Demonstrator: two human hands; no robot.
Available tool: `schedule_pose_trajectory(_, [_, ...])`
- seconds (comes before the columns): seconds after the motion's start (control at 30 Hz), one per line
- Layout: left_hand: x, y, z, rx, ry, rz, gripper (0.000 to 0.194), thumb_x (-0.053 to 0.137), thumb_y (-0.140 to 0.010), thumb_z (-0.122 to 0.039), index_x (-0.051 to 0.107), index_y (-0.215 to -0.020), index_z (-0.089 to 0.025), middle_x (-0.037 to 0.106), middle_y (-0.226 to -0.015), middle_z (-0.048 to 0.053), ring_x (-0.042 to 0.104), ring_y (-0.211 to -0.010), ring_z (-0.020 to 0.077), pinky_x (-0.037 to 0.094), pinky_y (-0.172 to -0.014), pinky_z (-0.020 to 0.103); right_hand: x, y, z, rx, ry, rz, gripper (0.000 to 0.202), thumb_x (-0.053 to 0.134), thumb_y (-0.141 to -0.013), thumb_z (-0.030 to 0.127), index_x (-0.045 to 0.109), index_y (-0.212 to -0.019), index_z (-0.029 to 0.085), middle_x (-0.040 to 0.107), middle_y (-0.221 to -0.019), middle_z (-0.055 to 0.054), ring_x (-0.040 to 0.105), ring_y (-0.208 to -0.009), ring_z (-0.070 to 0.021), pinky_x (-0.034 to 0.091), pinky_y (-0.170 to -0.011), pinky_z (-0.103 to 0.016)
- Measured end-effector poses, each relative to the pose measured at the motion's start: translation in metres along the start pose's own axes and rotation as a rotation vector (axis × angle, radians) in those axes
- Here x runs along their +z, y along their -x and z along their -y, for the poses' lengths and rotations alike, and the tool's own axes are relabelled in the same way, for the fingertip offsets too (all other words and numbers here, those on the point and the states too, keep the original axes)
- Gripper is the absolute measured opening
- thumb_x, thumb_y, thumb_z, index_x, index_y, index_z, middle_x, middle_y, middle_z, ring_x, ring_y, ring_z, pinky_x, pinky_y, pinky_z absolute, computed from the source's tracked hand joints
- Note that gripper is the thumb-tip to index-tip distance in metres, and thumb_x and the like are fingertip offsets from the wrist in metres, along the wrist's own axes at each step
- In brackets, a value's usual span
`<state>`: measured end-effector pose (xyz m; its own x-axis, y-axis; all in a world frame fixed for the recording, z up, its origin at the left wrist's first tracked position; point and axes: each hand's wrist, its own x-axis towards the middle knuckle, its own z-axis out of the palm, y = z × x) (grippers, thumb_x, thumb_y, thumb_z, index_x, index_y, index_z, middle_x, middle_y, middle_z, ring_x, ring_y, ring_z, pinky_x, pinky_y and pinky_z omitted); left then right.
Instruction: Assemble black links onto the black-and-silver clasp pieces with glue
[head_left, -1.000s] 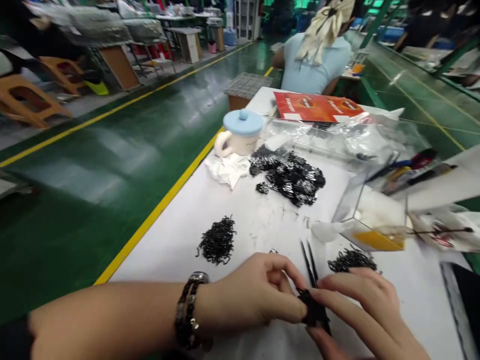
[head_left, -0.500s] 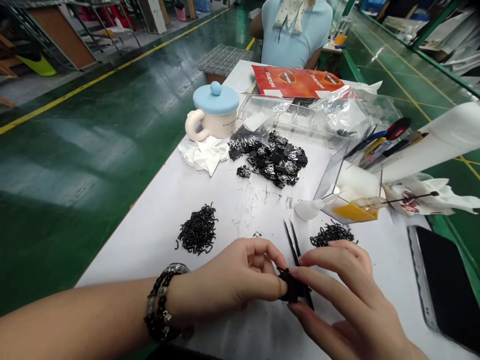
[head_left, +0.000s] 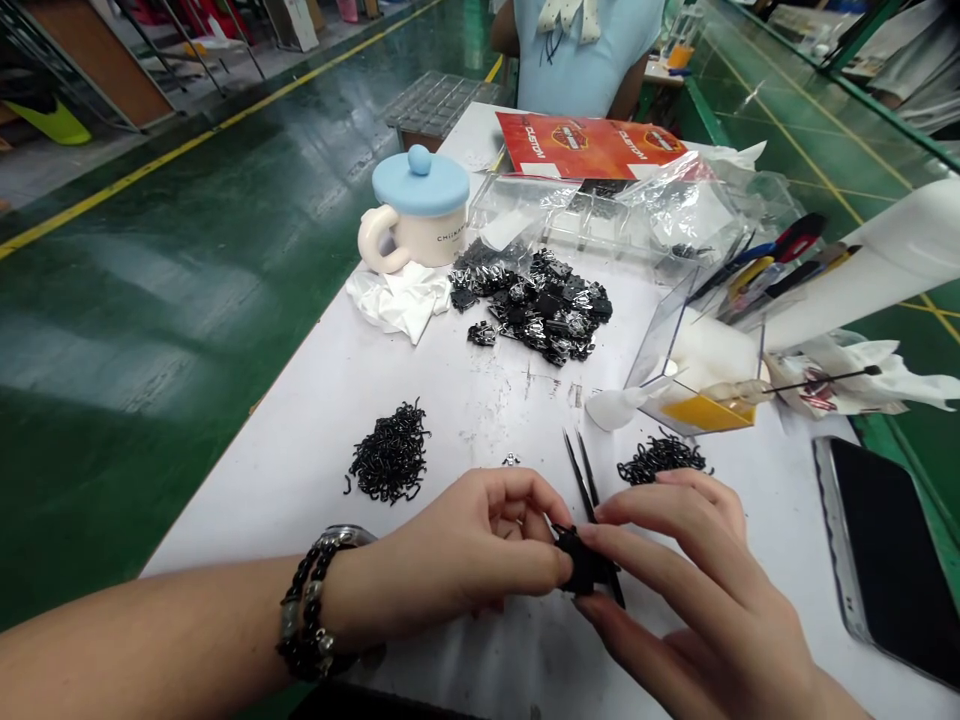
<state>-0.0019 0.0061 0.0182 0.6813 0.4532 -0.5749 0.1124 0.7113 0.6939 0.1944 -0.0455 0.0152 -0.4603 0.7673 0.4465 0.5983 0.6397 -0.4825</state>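
My left hand (head_left: 472,550) pinches a small flat black part (head_left: 577,562) between thumb and forefinger. Across from it, my right hand (head_left: 712,590) has its forefinger at the part's top edge and its thumb at the bottom edge. Black tweezers (head_left: 591,506) lie on the table just behind the part, tips pointing away, close to my right fingertips. A tiny silver piece (head_left: 511,460) sits beyond my left knuckles. One heap of small curved black pieces (head_left: 388,452) is at left, and a smaller heap of them (head_left: 660,459) lies past my right fingers.
Farther back is a pile of black and silver parts (head_left: 551,310). A lidded mug (head_left: 431,235) and crumpled tissue (head_left: 405,300) stand left of it. At right are a clear tool holder (head_left: 694,350), a white squeeze bottle (head_left: 611,408) and a phone (head_left: 892,550). Another person (head_left: 585,70) sits ahead.
The view has shifted slightly, so the table things sit a little higher and further left. Both hands keep hold of the black part, which now shows more of its flat face.
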Motion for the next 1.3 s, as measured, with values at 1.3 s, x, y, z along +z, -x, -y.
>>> schedule_pose_trajectory(1.3, [-0.003, 0.01, 0.009, 1.368, -1.34, -0.435, 0.028, 0.062, -0.073, -0.009, 0.058, -0.101, -0.011, 0.069, -0.093, 0.007, 0.065, -0.085, 0.0114, 0.056, -0.07, 0.018, -0.005, -0.005, 0.007, 0.04, -0.156, -0.144, 0.014, 0.062, -0.078, 0.008, 0.056, -0.089, 0.015, 0.067, -0.084, -0.002, 0.059, -0.08, -0.0175, 0.034, -0.089, -0.047])
